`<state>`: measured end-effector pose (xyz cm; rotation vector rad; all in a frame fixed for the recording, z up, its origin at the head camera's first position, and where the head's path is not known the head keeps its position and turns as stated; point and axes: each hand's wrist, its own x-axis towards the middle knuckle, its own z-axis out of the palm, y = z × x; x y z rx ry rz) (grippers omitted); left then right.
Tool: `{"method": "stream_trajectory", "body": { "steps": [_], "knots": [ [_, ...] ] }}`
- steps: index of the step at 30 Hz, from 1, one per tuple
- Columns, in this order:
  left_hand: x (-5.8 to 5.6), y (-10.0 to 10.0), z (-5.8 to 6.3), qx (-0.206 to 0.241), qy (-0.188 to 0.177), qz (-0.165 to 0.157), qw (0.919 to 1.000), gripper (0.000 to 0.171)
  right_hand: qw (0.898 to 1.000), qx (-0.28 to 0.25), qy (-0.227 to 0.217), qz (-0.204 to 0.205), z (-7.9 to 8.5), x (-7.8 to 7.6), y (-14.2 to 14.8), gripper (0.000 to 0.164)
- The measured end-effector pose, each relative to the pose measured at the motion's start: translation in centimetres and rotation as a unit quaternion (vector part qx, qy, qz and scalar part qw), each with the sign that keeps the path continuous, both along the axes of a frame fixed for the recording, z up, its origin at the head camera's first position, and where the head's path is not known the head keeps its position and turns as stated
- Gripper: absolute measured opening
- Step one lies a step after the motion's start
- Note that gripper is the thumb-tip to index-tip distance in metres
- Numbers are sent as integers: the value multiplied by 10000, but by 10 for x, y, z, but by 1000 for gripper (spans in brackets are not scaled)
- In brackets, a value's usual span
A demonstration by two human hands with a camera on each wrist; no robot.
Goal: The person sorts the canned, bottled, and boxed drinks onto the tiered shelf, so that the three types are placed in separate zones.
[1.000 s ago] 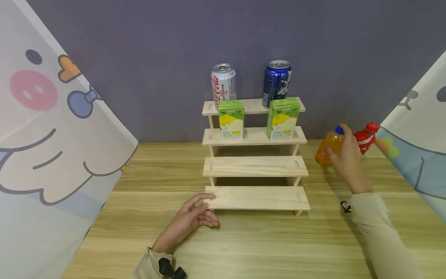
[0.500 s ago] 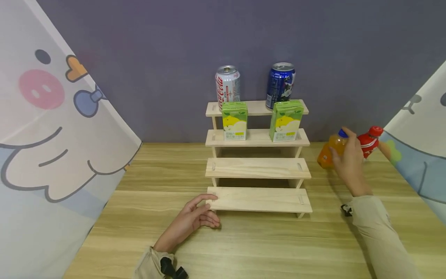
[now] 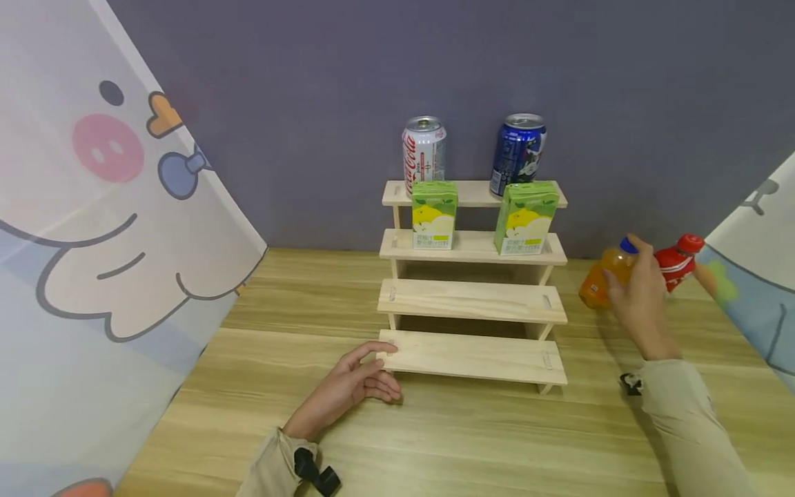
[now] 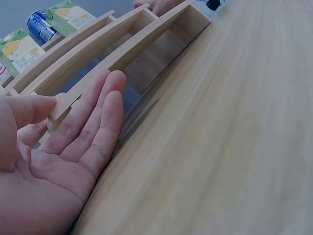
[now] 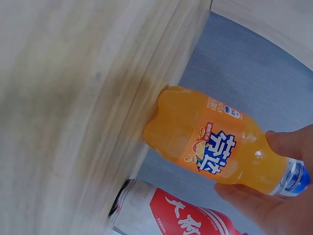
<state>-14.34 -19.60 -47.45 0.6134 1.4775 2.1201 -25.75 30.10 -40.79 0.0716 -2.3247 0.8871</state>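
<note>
My right hand grips an orange soda bottle around its upper part, just below the blue cap. In the right wrist view, thumb and fingers lie on both sides of the soda bottle, whose base is at the wooden tabletop. Just behind that hand stands a red-labelled bottle with a red cap. At the front left, my left hand holds the left end of the lowest shelf of a wooden stepped rack. The left wrist view shows the thumb on the board's corner and the other fingers stretched beneath it.
On the rack's top step stand a white cola can and a blue can. One step down are two green juice cartons, a left carton and a right carton. A grey wall rises behind.
The head view has swung a little, so the whole scene sits further right. Both hands keep their holds, with the orange soda bottle and rack in nearly the same places.
</note>
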Motion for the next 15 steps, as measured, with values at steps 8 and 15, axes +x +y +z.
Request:
{"method": "stream_trajectory", "body": {
  "steps": [8, 15],
  "knots": [
    [-1, -3, -1, -82, -120, 12, 9999, 39, 9998, 85, 57, 149, -1, -1, 0, 73],
    [-2, 0, 0, -9, -69, -4, 10000, 39, 9997, 124, 220, 4, -1, -1, 2, 72]
  ]
}}
